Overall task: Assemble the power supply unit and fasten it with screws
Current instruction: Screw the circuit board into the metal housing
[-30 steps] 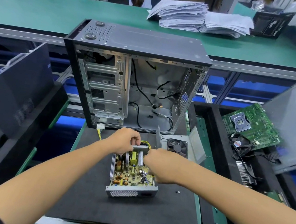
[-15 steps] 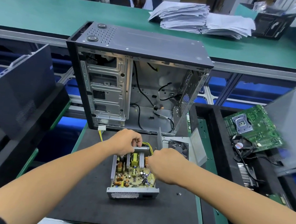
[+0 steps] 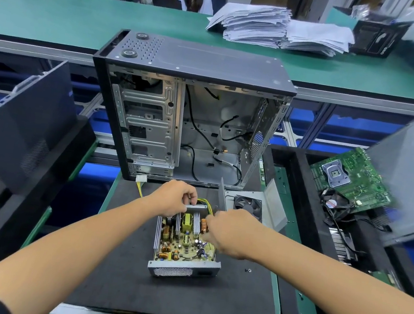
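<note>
One open computer case (image 3: pixel 179 116) stands at the far edge of the black tabletop (image 3: pixel 131 286). One power supply unit (image 3: pixel 185 246), cover off, lies in front of it; both hands hide its far end. The left hand (image 3: pixel 172 198) grips the rear wall, fingers curled. The right hand (image 3: pixel 230 232) covers the right wall; its grasp cannot be determined. One loose screw (image 3: pixel 247 270) lies just right.

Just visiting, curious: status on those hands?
Left hand grips open power supply's far edge. Right hand at its wires, grip hidden. Cover off, alongside.
</note>
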Motion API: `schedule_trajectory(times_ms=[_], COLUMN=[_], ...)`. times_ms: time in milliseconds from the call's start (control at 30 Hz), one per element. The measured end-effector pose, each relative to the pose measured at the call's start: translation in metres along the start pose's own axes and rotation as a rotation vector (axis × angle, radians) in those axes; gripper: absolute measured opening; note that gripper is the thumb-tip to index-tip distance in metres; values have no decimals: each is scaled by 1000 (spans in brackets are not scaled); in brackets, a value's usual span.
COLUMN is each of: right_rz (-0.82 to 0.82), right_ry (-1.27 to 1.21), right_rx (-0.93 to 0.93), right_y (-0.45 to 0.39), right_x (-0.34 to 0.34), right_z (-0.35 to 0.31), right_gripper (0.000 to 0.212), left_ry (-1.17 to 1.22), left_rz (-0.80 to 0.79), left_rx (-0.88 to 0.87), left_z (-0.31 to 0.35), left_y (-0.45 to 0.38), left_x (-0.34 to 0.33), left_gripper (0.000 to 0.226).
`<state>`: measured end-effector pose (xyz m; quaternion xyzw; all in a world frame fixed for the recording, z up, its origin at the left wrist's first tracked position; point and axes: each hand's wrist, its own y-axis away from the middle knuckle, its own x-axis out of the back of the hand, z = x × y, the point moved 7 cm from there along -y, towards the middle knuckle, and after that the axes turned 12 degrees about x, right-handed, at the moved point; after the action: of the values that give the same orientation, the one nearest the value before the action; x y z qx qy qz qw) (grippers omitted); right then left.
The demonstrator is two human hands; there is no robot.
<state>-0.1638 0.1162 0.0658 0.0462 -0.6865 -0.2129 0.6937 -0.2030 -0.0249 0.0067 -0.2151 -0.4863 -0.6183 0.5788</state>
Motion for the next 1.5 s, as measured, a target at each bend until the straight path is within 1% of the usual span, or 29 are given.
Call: schedule_trajectory(times_ms=[67,100,133,200,267,333,433,500,567,667,733,800,833,1000,1067,1167,1233,1267,1367,1433,1500], right_rz=[-61,-79,-68,-18,11,4,-84,-105,-64,-24,-29,-85,-105,-21,-20,-62,-98,-96,-44,-47,-46], right_ry=[-115,-135,-129,-40,29,-16,-197,-162,-71,-2,-101,-235,-257,-78,-23,-129,-185,-170,-82,0,3], right_rx=[25,39,48,41,18,9,44,67,49,20,11,30,43,22,6,13,34,36,22,23,15], right_y=[2,3,2,0,-1,1,5,5,2,0,3,6,7,-1,-2,1,3,2,-1,-3,0], right_x=[-2,-1,0,5,3,-1,-6,-4,2,1,-2,-5,-4,2,-1,-7,-7,-6,0,-3,-5], right_z=[0,0,-1,-2,0,1,0,-2,-3,-3,-1,0,-1,-1,-2,0,0,1,1,-2,-2], right_gripper=[18,19,17,5,18,26,17,18,5,9,12,14,17,9,13,14,21,20,3,11,8], left_ry=[-3,-2,0,0,4,5,-1,-8,-11,-4,-3,1,0,4,7,12,11,9,7,7,12], left_rz=[2,3,2,2,0,-4,-5,-1,-7,-11,-6,-6,-8,-13,-17,-19,-17,-17,-19,-21,-20], left_rx=[1,3,3,3,6,5,5,7,8,8,9,14,15,13,17,24,23,23,20,17,15], left_z=[0,0,0,-1,-2,-2,-1,-1,-1,-2,-2,-2,-2,-2,-2,-2,-1,-1,0,-1,-1], left_y=[0,0,0,0,0,-1,-1,-2,-2,-2,-2,-2,-2,-2,-2,-2,-1,-1,-1,-1,-1], left_x=[0,0,0,0,-1,-1,-1,0,-1,-1,-1,-1,-1,0,0,0,0,0,0,0,1], left_gripper=[36,36,37,37,36,37,36,35,35,36,36,36,36,35,36,38,38,37,36,37,38])
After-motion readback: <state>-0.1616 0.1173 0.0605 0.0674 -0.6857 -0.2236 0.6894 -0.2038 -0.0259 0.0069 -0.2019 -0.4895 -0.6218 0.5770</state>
